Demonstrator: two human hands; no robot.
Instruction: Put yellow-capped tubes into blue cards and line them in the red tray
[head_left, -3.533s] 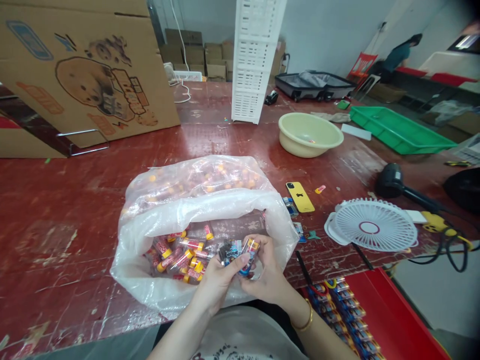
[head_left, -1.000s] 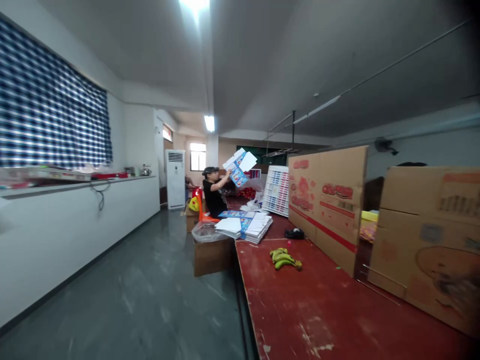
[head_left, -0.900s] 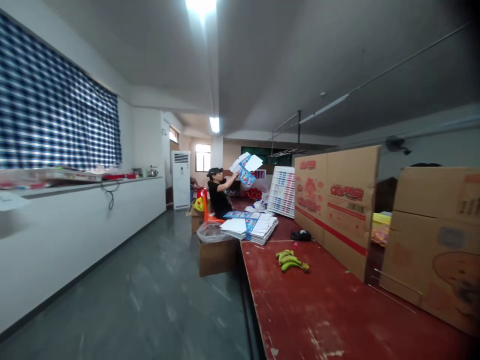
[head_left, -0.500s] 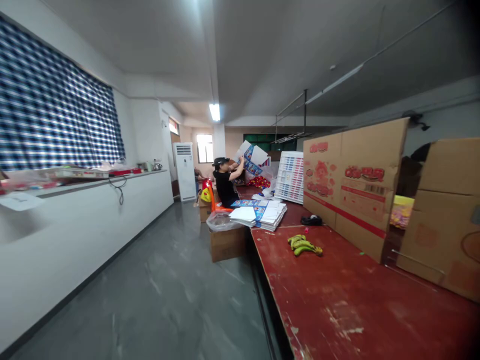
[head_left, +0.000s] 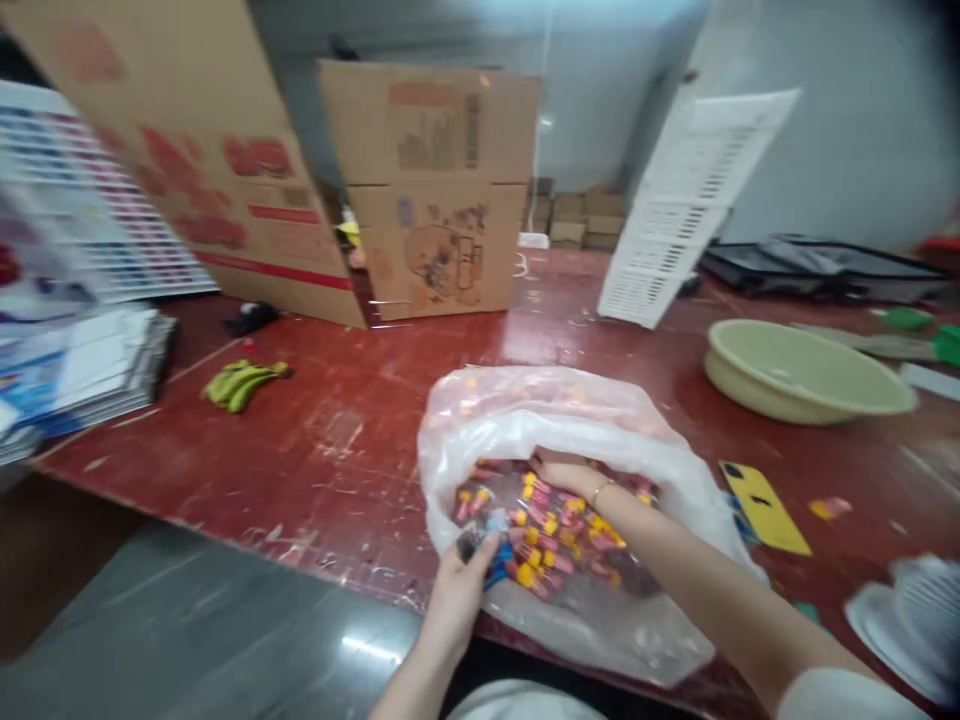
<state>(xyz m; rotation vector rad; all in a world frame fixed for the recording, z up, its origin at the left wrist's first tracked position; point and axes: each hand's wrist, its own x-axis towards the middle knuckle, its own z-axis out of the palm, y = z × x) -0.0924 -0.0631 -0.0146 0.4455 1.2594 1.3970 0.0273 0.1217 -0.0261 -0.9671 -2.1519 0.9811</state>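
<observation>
A large translucent plastic bag (head_left: 637, 640) lies open on the red table (head_left: 360, 420), full of small pink and yellow wrapped pieces (head_left: 547, 540). At the bag's near left edge my left hand (head_left: 459, 585) has its thumb and fingers closed round something small, partly clear and blue, too blurred to name. Deeper in the bag is my right hand (head_left: 562, 475), palm down over the pieces, with a thin bracelet at the wrist. Its fingertips are blurred and partly hidden, so whether they grip a piece does not show.
Green bananas (head_left: 240, 384) and a stack of printed card (head_left: 105, 365) lie at left. Cardboard boxes (head_left: 442, 200) and a white rack (head_left: 690, 200) stand behind. To the right are a pale green basin (head_left: 802, 375), a yellow phone-like item (head_left: 765, 507) and white plastic parts (head_left: 907, 630).
The view has swung right and down from the room and the other person to the table. The bag and both my hands are now in view.
</observation>
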